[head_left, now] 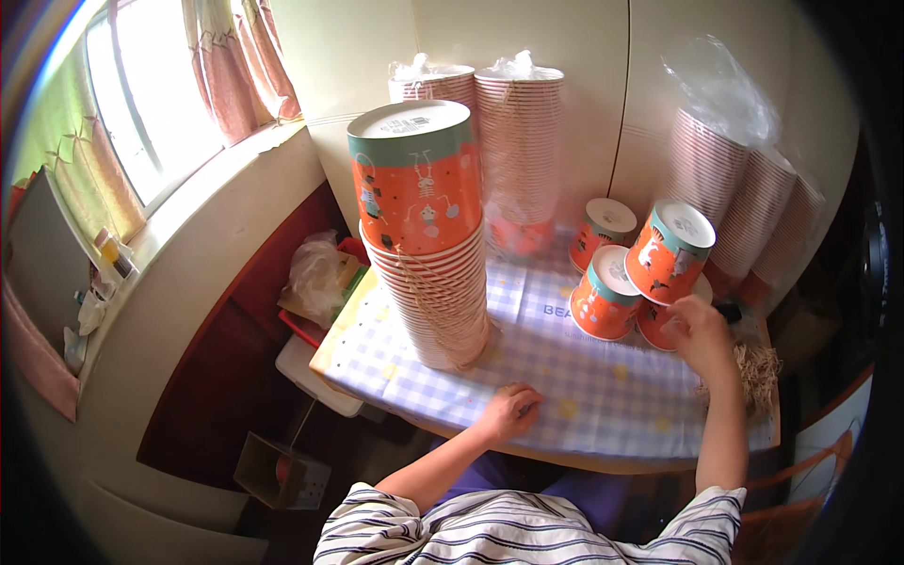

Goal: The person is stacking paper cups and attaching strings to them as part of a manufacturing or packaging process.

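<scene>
My left hand point(514, 411) rests at the front edge of the table with its fingers curled in; what they hold, if anything, is hidden. My right hand point(699, 331) is by the lower rim of an upside-down orange and green paper bucket point(668, 250). Its fingers are pinched together in front of another paper bucket point(653, 327), and I cannot make out what is between them. The upper bucket sits on this one and on a paper bucket point(605, 303) to its left. Behind them stands one more paper bucket point(596, 241), also upside down.
A tall stack of nested buckets point(428, 306) with twine hanging on it stands at the table's left. More stacks in clear plastic bags point(520, 155) point(720, 155) line the back. A bundle of twine point(753, 377) lies at the right edge of the checked tablecloth point(603, 391).
</scene>
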{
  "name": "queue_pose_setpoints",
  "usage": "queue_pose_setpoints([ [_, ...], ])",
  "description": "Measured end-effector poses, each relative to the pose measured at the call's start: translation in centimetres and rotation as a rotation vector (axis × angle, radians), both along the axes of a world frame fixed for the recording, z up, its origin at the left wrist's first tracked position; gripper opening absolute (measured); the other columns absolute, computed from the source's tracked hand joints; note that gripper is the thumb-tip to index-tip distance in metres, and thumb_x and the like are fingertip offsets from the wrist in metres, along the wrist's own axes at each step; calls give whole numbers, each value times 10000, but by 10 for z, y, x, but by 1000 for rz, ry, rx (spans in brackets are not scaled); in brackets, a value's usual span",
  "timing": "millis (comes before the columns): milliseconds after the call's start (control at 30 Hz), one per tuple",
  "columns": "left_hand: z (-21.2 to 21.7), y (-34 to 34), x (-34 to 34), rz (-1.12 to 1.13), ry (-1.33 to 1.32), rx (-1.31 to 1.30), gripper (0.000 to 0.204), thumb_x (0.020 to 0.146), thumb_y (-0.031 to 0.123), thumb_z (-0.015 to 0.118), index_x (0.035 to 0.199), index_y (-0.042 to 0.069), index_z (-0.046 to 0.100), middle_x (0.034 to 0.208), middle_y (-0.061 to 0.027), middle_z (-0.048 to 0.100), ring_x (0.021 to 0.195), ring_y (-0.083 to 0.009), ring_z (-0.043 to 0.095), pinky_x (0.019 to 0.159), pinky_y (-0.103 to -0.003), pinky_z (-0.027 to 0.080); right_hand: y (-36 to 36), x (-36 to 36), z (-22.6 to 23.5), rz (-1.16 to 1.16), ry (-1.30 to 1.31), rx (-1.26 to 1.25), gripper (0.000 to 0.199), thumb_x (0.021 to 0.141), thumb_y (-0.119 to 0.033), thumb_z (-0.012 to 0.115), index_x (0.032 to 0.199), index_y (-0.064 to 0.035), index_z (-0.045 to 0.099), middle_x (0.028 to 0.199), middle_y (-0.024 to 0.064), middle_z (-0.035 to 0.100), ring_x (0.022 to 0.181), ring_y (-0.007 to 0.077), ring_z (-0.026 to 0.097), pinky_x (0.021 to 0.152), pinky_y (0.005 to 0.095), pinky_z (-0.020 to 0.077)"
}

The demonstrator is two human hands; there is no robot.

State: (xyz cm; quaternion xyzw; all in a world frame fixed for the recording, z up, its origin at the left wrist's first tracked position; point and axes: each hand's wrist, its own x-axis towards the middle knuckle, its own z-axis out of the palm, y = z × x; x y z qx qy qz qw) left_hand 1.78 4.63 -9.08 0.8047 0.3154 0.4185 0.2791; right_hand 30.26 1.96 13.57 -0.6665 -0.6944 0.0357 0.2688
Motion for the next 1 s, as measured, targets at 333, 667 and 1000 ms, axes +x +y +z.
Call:
queue_pose_setpoints([
  [333, 5, 2, -3, 16, 24, 137, 131, 734, 30, 650, 864, 47, 652, 865, -127, 631, 802, -327, 610, 700, -400, 499, 64, 65, 4, -113, -85, 547, 330, 741, -130, 718, 1028, -12, 605, 1014, 118, 576, 871, 291, 592, 776, 350, 493],
  [667, 1, 0, -2, 47, 8, 138, 140, 731, 29, 658, 867, 40, 632, 874, -127, 625, 799, -330, 607, 704, -398, 495, 90, 51, 1, -117, -347, 426, 437, 691, -180, 739, 1077, -32, 597, 1114, 142, 545, 1029, 336, 509, 917, 409, 418],
  [1000, -2, 3, 0, 6, 25, 134, 145, 734, 56, 635, 877, 43, 616, 884, -123, 613, 834, -325, 593, 750, -407, 480, 90, 68, 7, -37, -74, 682, 191, 786, -63, 674, 935, 1, 574, 932, 146, 615, 850, 307, 594, 753, 365, 475],
])
